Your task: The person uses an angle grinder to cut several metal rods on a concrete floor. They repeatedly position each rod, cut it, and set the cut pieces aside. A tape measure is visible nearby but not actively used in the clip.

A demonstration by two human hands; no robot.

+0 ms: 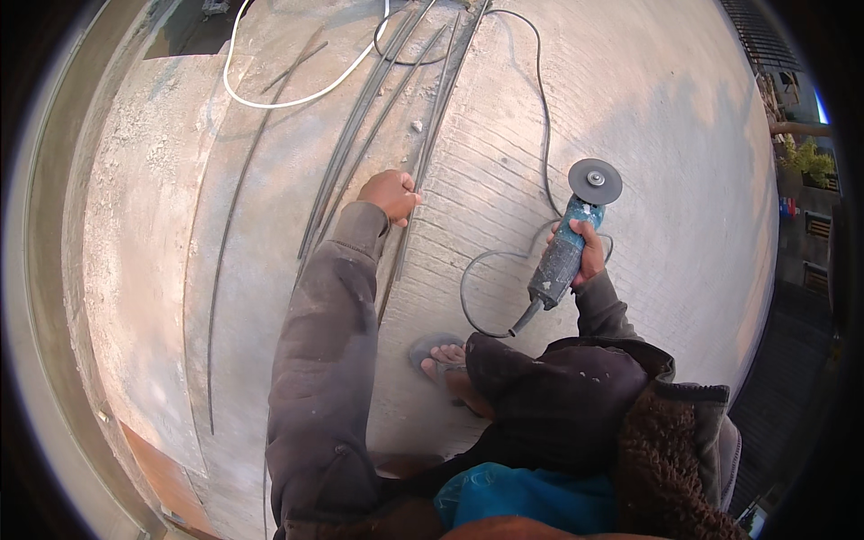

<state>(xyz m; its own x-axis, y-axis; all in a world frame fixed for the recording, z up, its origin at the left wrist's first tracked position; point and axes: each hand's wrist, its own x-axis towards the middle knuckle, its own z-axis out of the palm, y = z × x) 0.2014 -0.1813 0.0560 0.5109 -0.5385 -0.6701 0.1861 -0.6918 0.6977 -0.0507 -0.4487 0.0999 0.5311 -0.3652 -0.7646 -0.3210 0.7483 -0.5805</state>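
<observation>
My right hand (589,253) is wrapped round the body of a teal and dark grey angle grinder (559,259), holding it off to the right. Its grey cutting disc (595,182) faces up at the far end, and the cord leaves the near end in a loop. Ahead of me, my left hand (391,196) is closed, fingers curled on a long thin steel rebar (438,126) that runs away from me. Just left of that hand lie several more rebars (353,135) side by side on the concrete.
A white hose (297,103) curves across the far left, near a dark opening (191,31). The grinder's black cable (545,117) trails away over the grooved concrete floor (666,234). One single rebar (236,202) lies further left. My sandalled foot (443,355) stands close by.
</observation>
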